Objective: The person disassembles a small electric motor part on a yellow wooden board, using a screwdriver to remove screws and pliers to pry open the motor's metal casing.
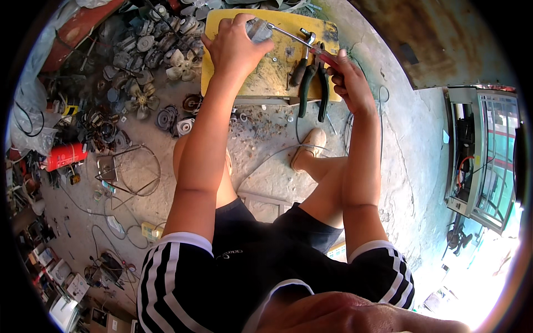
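Note:
My left hand (236,47) grips a grey metal part (259,31) near the far edge of a low yellow work table (266,77). The fingers cover much of the part, so its exact kind is hidden. In my right hand (352,84) is a screwdriver (324,55) with a red handle. Its long shaft points left, and the tip meets the grey part or ends right beside it. Under the screwdriver lie a small hammer (300,71) and pliers with dark green handles (305,91), the handles reaching over the table's near edge.
Many old motors and fan parts (145,44) are heaped left of the table. A red cylinder (65,156) lies farther left. Thin cable (261,165) trails over the floor around my feet. A metal cabinet with a glass front (488,155) stands at the right.

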The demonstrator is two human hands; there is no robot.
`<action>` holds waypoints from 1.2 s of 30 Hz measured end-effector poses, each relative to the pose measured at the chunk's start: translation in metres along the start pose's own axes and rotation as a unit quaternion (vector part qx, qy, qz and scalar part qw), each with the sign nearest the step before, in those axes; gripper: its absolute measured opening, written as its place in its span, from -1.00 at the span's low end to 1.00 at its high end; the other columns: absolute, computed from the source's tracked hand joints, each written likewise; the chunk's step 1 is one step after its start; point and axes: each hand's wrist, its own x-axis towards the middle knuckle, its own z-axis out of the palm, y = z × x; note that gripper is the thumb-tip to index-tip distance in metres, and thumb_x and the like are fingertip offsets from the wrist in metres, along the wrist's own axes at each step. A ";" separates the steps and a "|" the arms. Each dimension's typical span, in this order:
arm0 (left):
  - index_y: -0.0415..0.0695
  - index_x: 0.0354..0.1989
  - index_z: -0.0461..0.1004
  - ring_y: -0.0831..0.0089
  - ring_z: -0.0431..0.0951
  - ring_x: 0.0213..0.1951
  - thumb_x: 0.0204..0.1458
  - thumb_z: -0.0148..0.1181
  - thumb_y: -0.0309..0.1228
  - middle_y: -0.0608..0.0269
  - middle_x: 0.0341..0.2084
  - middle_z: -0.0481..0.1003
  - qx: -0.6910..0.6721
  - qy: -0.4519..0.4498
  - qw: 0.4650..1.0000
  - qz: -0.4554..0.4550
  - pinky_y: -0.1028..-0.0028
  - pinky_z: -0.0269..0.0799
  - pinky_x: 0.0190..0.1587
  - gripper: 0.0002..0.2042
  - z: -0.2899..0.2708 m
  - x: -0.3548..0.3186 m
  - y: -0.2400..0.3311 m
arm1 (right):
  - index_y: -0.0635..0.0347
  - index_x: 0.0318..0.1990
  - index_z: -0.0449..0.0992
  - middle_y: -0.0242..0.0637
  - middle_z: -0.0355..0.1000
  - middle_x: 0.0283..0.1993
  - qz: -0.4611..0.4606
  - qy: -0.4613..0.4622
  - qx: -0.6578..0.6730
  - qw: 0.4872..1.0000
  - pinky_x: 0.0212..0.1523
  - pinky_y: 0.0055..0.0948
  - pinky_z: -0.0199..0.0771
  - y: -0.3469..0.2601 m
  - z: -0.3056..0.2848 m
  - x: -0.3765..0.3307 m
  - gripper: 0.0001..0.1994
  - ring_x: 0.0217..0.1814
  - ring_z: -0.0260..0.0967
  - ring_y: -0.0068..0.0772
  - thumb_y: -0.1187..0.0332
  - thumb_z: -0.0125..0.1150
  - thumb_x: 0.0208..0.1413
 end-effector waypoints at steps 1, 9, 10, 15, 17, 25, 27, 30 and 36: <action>0.10 0.14 0.44 0.12 0.54 0.01 -0.25 0.42 0.00 0.09 -0.07 0.47 -0.001 -0.002 1.000 0.000 -0.31 -0.14 0.32 -0.32 0.000 0.000 0.001 | 0.10 -0.12 0.49 -0.54 0.36 -0.36 0.035 -0.032 0.030 0.998 -0.48 -0.65 0.09 -0.001 -0.010 0.004 -0.67 -0.43 0.10 -0.73 0.02 0.07 0.33; 0.07 0.11 0.47 0.16 0.54 0.00 -0.24 0.40 0.02 0.09 -0.10 0.50 -0.009 -0.004 1.000 -0.009 -0.20 -0.11 0.34 -0.34 -0.001 0.003 0.003 | 0.15 -0.03 0.48 -0.44 0.42 -0.26 -0.133 0.118 -0.001 0.984 -0.40 -0.71 0.29 0.006 0.014 0.009 -0.76 -0.34 0.29 -0.71 0.19 0.11 0.35; 0.07 0.11 0.48 0.16 0.54 0.00 -0.25 0.39 0.02 0.08 -0.10 0.50 -0.012 -0.002 1.000 -0.012 -0.19 -0.12 0.34 -0.34 0.000 0.002 0.003 | 0.16 -0.04 0.48 -0.42 0.44 -0.25 -0.135 0.126 0.033 0.982 -0.36 -0.69 0.35 0.006 0.016 0.009 -0.77 -0.32 0.33 -0.68 0.20 0.13 0.34; 0.05 0.10 0.49 0.17 0.54 -0.01 -0.25 0.38 0.04 0.08 -0.11 0.51 -0.028 0.007 0.999 -0.018 -0.13 -0.13 0.36 -0.34 -0.002 0.002 0.004 | 0.24 0.03 0.43 -0.34 0.49 -0.17 -0.086 0.128 0.225 0.962 -0.15 -0.54 0.52 0.010 0.015 0.017 -0.62 -0.15 0.43 -0.57 0.15 0.28 0.24; 0.05 0.11 0.50 0.18 0.54 -0.01 -0.26 0.38 0.04 0.07 -0.12 0.51 -0.023 0.012 0.999 -0.023 -0.13 -0.11 0.36 -0.33 0.000 0.004 0.003 | 0.26 0.01 0.42 -0.33 0.49 -0.17 -0.067 0.154 0.267 0.949 -0.14 -0.54 0.54 0.008 0.023 0.020 -0.61 -0.15 0.44 -0.56 0.15 0.30 0.22; 0.01 0.11 0.51 0.15 0.54 0.01 -0.29 0.41 0.03 0.03 -0.10 0.53 -0.107 -0.005 0.991 -0.086 -0.09 -0.04 0.36 -0.30 -0.003 0.014 -0.001 | 0.10 0.20 0.39 -0.37 0.48 -0.03 -0.182 0.137 0.341 0.912 0.07 -0.42 0.54 0.015 0.048 0.023 -0.66 -0.01 0.44 -0.53 0.37 0.16 0.31; -0.01 0.12 0.51 0.14 0.53 0.02 -0.29 0.41 0.03 0.02 -0.09 0.53 -0.120 -0.006 0.989 -0.089 -0.07 -0.04 0.36 -0.29 -0.004 0.014 -0.002 | 0.12 0.25 0.34 -0.35 0.47 0.02 -0.217 0.151 0.322 0.909 0.08 -0.43 0.54 0.016 0.051 0.026 -0.63 0.02 0.45 -0.52 0.39 0.14 0.32; -0.02 0.11 0.51 0.15 0.53 0.03 -0.29 0.41 0.04 0.00 -0.09 0.53 -0.140 -0.013 0.985 -0.095 -0.05 -0.04 0.37 -0.29 -0.005 0.012 -0.007 | 0.12 0.28 0.30 -0.31 0.45 0.06 -0.269 0.180 0.297 0.898 0.13 -0.42 0.51 0.007 0.066 0.021 -0.60 0.08 0.44 -0.50 0.42 0.11 0.32; -0.09 0.07 0.53 0.12 0.55 -0.01 -0.28 0.41 0.02 0.01 -0.14 0.56 -0.105 0.002 0.991 -0.086 -0.10 0.02 0.32 -0.31 -0.010 0.014 -0.007 | 0.14 0.29 0.30 -0.32 0.45 0.04 -0.246 0.198 0.317 0.894 -0.01 -0.46 0.50 -0.002 0.082 0.014 -0.57 0.02 0.43 -0.49 0.27 0.15 0.33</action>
